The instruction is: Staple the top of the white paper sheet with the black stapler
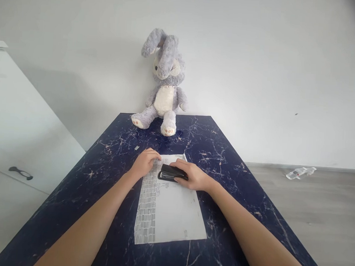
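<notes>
A black stapler lies over the upper part of a printed paper sheet, its front end pointing left. My right hand is closed around the stapler's rear, thumb on the near side and fingers on the far side. At the sheet's upper left edge rests my left hand, fingers laid together on the paper and not wrapped round anything. Dense rows of print run down the sheet's left side; much of the remainder is white. Small marks like staples show near its right edge.
A grey plush rabbit sits at the far end of the dark blue marbled table, against the wall. A small pale piece lies beyond my left hand. White drawers stand left; a clear plastic wrapper lies on the floor right.
</notes>
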The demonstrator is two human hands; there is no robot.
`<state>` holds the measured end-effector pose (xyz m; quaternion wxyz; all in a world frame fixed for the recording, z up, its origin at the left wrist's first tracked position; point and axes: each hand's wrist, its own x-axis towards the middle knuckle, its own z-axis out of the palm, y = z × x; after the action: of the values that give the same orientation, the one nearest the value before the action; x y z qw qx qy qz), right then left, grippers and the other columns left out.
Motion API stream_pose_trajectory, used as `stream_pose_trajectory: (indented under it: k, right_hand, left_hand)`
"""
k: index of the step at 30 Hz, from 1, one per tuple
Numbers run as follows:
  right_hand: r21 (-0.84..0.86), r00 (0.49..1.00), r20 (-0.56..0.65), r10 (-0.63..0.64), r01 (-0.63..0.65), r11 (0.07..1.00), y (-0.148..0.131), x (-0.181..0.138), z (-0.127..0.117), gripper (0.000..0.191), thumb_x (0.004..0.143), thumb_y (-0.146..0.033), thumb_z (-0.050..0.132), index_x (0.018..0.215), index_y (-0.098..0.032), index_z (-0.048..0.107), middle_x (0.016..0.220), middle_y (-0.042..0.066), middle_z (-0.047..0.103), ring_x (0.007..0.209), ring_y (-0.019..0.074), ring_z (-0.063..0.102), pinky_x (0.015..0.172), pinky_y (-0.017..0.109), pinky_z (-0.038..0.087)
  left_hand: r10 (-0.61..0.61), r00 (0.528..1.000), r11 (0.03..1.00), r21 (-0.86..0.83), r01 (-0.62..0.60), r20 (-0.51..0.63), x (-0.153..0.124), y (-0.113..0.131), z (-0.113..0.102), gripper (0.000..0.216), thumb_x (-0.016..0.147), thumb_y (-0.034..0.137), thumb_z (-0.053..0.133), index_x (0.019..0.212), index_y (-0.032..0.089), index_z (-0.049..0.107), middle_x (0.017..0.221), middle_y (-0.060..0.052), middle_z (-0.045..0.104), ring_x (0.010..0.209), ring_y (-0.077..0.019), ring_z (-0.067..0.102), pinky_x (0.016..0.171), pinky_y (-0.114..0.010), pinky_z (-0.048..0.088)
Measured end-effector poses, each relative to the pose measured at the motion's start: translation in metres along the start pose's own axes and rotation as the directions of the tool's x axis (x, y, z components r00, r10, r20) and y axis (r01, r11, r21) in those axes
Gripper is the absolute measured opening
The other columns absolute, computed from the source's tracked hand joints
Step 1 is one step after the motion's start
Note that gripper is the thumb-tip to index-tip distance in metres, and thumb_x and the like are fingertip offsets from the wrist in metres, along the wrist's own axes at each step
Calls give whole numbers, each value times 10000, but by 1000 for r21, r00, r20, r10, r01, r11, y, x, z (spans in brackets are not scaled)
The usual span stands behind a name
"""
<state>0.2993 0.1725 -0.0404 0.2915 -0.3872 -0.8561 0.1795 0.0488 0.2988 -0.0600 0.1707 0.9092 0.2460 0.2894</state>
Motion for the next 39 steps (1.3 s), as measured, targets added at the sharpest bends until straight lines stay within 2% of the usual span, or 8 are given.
stream_pose_trajectory:
  k: [4,8,13,20,23,28,34,39]
  right_hand:
    - [-58,997,-74,34,-38,998,10,-2,0,475,920,-222,614,1385,-227,519,1142,91,616,960,227,617,833,356,533]
    - [-115,981,-177,82,-103,988,19,-1,2,434,949,-239,591,1380,-221,543,1134,106,619,971,244,603,866,401,534]
    - [-29,960,-246,133,-144,989,29,0,3,394,941,-260,624,1332,-225,587,1177,101,672,1042,267,628,926,431,521]
    - [156,898,-351,265,-222,962,26,-3,1,350,908,-272,657,1255,-230,663,1147,60,741,1007,246,703,887,362,544]
    - [178,880,-364,305,-256,950,26,-2,2,365,891,-301,680,1247,-216,677,1130,66,750,976,246,711,857,358,552]
    - [195,929,-253,270,-224,955,25,1,6,331,875,-286,702,1201,-226,707,1124,55,756,975,237,712,883,341,538]
    - [315,946,-175,274,-210,926,26,1,2,391,858,-315,691,1235,-211,696,1193,69,737,1042,262,696,949,394,532]
    - [650,932,-104,346,-199,734,34,0,0,543,793,-194,454,1288,-204,676,1265,66,722,1214,271,657,1094,460,494]
  left_hand:
    - [46,998,998,-35,-44,53,0,4,2,458,837,-27,412,1064,193,744,1085,-68,741,1062,-225,631,982,-409,495]
    - [75,990,997,-44,-70,120,1,11,2,311,1004,188,472,1215,199,700,1180,-94,717,1143,-247,618,1022,-427,484]
    - [54,963,999,-5,-54,263,3,15,1,604,815,580,767,1321,266,664,1434,-108,598,1355,-352,511,1170,-531,356]
    - [-67,953,998,9,67,295,2,15,0,676,867,582,704,1466,318,536,1502,-78,561,1440,-352,452,1265,-631,25]
    - [-114,945,991,-34,130,308,1,18,-1,751,877,554,701,1536,304,440,1507,-90,558,1427,-347,470,1269,-618,57]
    - [-176,925,973,-79,215,336,-1,15,-1,766,851,587,712,1517,286,480,1466,-99,594,1497,-406,349,1248,-613,190]
    - [-69,955,977,-174,123,288,-3,5,1,661,847,498,745,1438,244,591,1417,-121,628,1423,-378,475,1225,-555,305]
    - [-70,968,948,-287,140,243,-2,8,-6,548,825,446,778,1314,218,682,1315,-125,689,1277,-350,610,1080,-462,486]
